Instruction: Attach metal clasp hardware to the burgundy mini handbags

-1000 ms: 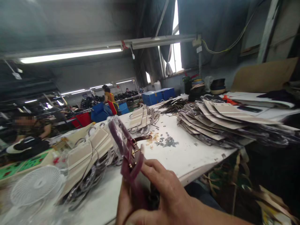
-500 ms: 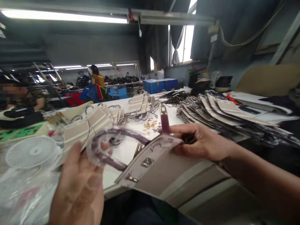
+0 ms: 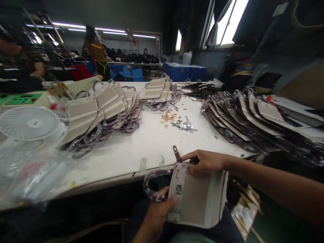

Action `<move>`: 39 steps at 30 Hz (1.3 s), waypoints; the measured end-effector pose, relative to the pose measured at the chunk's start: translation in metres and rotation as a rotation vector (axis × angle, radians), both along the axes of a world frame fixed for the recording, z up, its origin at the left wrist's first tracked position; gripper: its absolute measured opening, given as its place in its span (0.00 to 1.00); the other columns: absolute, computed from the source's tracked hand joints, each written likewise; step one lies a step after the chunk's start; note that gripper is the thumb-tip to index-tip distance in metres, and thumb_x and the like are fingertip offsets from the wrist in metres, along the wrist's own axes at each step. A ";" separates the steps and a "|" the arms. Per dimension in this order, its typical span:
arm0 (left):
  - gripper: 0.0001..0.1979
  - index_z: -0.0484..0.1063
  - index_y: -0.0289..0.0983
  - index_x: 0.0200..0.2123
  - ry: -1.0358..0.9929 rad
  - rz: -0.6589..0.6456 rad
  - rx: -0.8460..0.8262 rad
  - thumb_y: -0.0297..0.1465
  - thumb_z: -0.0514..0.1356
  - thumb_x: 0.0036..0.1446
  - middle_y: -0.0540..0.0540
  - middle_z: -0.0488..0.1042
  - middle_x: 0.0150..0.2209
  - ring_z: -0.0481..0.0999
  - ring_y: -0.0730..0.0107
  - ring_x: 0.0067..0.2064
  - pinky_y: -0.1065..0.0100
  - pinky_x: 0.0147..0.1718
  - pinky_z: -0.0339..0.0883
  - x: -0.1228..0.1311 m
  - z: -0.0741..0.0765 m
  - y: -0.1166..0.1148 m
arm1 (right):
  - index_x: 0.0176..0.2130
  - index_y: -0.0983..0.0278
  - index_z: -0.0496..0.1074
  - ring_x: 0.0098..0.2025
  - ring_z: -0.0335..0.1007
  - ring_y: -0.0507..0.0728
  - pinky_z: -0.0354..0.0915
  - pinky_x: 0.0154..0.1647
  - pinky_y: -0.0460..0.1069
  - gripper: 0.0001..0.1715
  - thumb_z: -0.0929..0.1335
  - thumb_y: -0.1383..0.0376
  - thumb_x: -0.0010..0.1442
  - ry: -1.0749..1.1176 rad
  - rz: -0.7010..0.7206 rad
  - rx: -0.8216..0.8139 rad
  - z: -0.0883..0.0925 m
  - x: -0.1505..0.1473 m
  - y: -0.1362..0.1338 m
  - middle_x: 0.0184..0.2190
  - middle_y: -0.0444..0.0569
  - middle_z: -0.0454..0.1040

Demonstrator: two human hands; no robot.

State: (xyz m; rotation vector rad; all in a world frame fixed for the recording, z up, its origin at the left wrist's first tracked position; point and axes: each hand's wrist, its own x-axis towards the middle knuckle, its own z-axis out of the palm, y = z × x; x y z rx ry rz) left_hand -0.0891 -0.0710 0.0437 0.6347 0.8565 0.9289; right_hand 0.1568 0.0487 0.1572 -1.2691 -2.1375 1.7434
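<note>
A beige handbag panel point(image 3: 196, 195) rests over my lap, its plum handle point(image 3: 149, 184) wrapped in clear film and pointing left. My left hand point(image 3: 159, 209) is closed on the panel's left edge near the handle's lower end, thumb on top beside a small metal plate point(image 3: 179, 189). At the top edge my right hand point(image 3: 206, 162) grips the panel, fingers behind and thumb in front. A plum strap point(image 3: 177, 153) with a metal end piece sticks up beside the right fingertips. Small gold fittings point(image 3: 168, 117) and silver fittings point(image 3: 187, 125) lie on the white table point(image 3: 152, 145).
Stacked bag panels stand at left point(image 3: 111, 98), at the back point(image 3: 157, 89) and at right point(image 3: 240, 118). A white fan point(image 3: 30, 123) and clear plastic bags point(image 3: 37, 175) sit at the left edge. Black straps point(image 3: 199, 89) lie behind. Two people are beyond the table.
The panel has come down from above the table to my lap and turned more upright. My left hand has gone from open beside the handle to closed on the panel. The view has shifted.
</note>
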 end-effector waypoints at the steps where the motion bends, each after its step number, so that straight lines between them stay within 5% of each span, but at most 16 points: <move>1: 0.29 0.82 0.32 0.49 0.012 0.040 -0.025 0.44 0.76 0.47 0.33 0.84 0.43 0.84 0.48 0.40 0.58 0.39 0.77 0.001 -0.008 0.002 | 0.64 0.62 0.74 0.31 0.68 0.53 0.60 0.28 0.45 0.37 0.74 0.62 0.56 -0.022 0.024 0.018 -0.007 -0.006 0.009 0.34 0.45 0.78; 8: 0.27 0.81 0.34 0.45 0.032 0.343 -0.159 0.40 0.78 0.43 0.39 0.85 0.38 0.85 0.53 0.39 0.59 0.40 0.78 0.007 -0.037 0.039 | 0.64 0.60 0.74 0.31 0.64 0.52 0.58 0.32 0.46 0.39 0.75 0.63 0.53 -0.148 0.137 0.161 -0.036 -0.041 0.085 0.29 0.42 0.73; 15: 0.27 0.81 0.34 0.45 0.039 0.423 -0.224 0.39 0.78 0.41 0.41 0.84 0.37 0.85 0.54 0.38 0.60 0.38 0.79 0.035 -0.042 0.056 | 0.58 0.60 0.80 0.32 0.67 0.53 0.59 0.35 0.47 0.34 0.77 0.60 0.52 -0.263 0.195 0.170 -0.059 -0.022 0.121 0.32 0.43 0.78; 20: 0.24 0.80 0.34 0.44 0.089 0.482 -0.204 0.38 0.76 0.45 0.43 0.84 0.36 0.85 0.58 0.36 0.63 0.36 0.79 0.046 -0.038 0.058 | 0.48 0.63 0.84 0.33 0.71 0.55 0.63 0.37 0.49 0.22 0.76 0.54 0.57 -0.179 -0.125 0.548 -0.066 -0.013 0.112 0.33 0.49 0.80; 25: 0.22 0.79 0.33 0.41 0.098 0.507 -0.252 0.38 0.77 0.45 0.43 0.84 0.34 0.84 0.58 0.33 0.63 0.34 0.79 0.051 -0.040 0.057 | 0.36 0.63 0.82 0.33 0.73 0.55 0.64 0.36 0.50 0.13 0.70 0.59 0.68 0.225 -0.434 0.948 -0.029 -0.031 0.052 0.32 0.49 0.80; 27: 0.21 0.80 0.33 0.40 0.085 0.516 -0.249 0.38 0.77 0.45 0.43 0.84 0.34 0.84 0.58 0.33 0.63 0.34 0.79 0.056 -0.038 0.059 | 0.30 0.63 0.79 0.28 0.70 0.54 0.64 0.32 0.50 0.14 0.71 0.60 0.67 0.388 -0.529 0.891 -0.020 -0.039 0.026 0.26 0.47 0.77; 30: 0.20 0.81 0.33 0.39 0.073 0.549 -0.266 0.36 0.76 0.44 0.43 0.84 0.34 0.84 0.57 0.33 0.61 0.35 0.79 0.063 -0.032 0.065 | 0.25 0.62 0.71 0.21 0.63 0.52 0.59 0.23 0.49 0.21 0.71 0.57 0.68 0.715 -0.743 0.579 -0.033 -0.052 0.006 0.20 0.43 0.69; 33: 0.21 0.81 0.33 0.39 0.069 0.589 -0.300 0.33 0.77 0.41 0.42 0.84 0.33 0.85 0.54 0.35 0.60 0.36 0.80 0.068 -0.025 0.070 | 0.22 0.60 0.63 0.17 0.57 0.50 0.55 0.17 0.47 0.26 0.71 0.56 0.67 0.996 -0.981 0.318 -0.063 -0.062 0.011 0.17 0.40 0.63; 39: 0.22 0.81 0.32 0.41 0.077 0.580 -0.282 0.34 0.77 0.42 0.41 0.84 0.36 0.85 0.51 0.41 0.60 0.39 0.80 0.069 -0.025 0.072 | 0.23 0.60 0.57 0.17 0.53 0.49 0.56 0.17 0.46 0.26 0.71 0.56 0.64 1.133 -1.208 0.210 -0.090 -0.069 0.032 0.17 0.38 0.59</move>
